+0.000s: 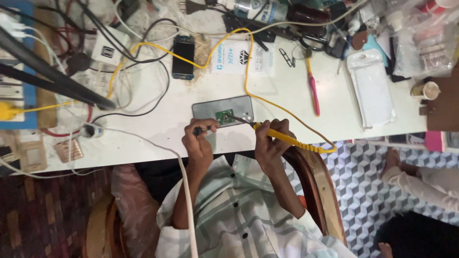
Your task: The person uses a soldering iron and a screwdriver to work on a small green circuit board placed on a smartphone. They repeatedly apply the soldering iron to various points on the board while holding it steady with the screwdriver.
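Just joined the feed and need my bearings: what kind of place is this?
Probably a phone or electronics repair bench. The right hand holds a yellow soldering iron to a small green circuit board lying on a grey phone, amid tangled cables on the white worktable.

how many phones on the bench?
2. A grey phone lies back up under the green circuit board, just beyond both hands. A dark phone lies further back beside the yellow cable. More may be hidden in the clutter.
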